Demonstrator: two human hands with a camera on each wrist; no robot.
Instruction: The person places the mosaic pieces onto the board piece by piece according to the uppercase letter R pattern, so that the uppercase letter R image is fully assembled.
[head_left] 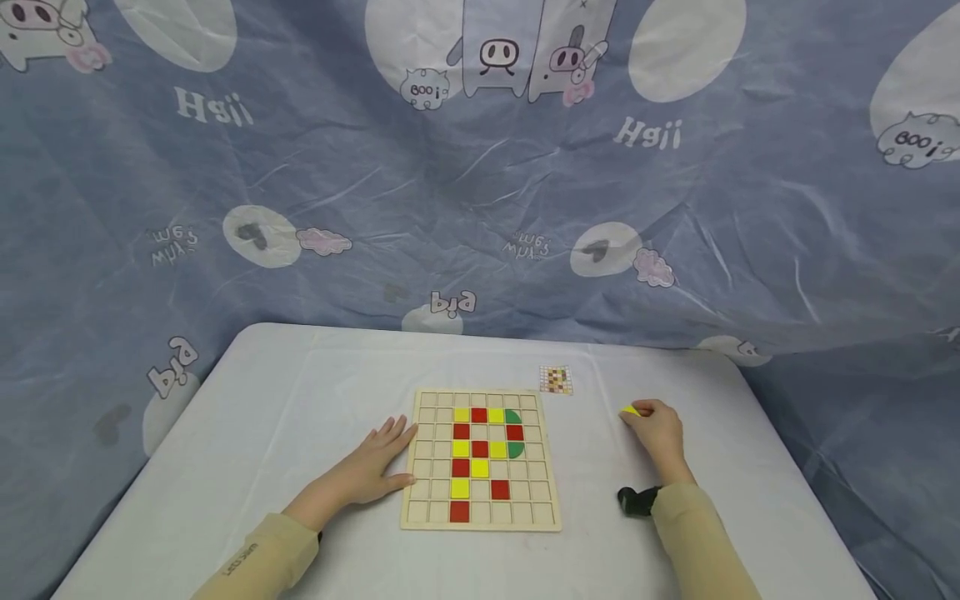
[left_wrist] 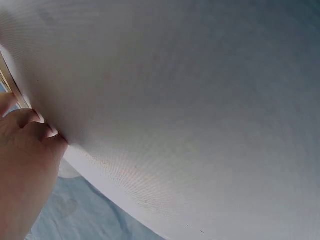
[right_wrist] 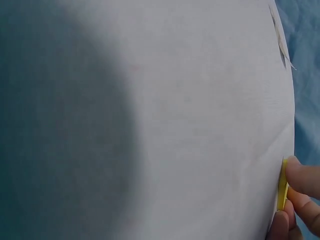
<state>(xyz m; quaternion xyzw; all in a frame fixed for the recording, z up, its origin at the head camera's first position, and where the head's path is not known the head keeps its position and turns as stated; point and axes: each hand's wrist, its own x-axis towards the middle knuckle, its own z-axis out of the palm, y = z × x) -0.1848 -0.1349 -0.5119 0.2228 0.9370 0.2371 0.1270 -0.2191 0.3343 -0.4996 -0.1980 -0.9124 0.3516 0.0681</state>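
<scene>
A wooden grid board (head_left: 520,510) lies on the table, with red, yellow and green pieces in part of its squares. My left hand (head_left: 367,467) rests at the board's left side, fingers spread and fingertips at the edge. In the left wrist view the fingers (left_wrist: 30,125) meet the board's thin rim (left_wrist: 14,90). To the right of the board, my right hand (head_left: 660,435) pinches a yellow piece (head_left: 632,410) between thumb and fingers. The right wrist view shows this yellow piece (right_wrist: 282,185) edge-on; its full outline is partly hidden by the fingers.
A small printed pattern card (head_left: 557,380) lies just beyond the board's far right corner. White cloth covers the table (head_left: 330,375). Behind it hangs a blue patterned sheet (head_left: 420,192). A black wrist device (head_left: 637,502) sticks out beside the right sleeve (head_left: 697,533).
</scene>
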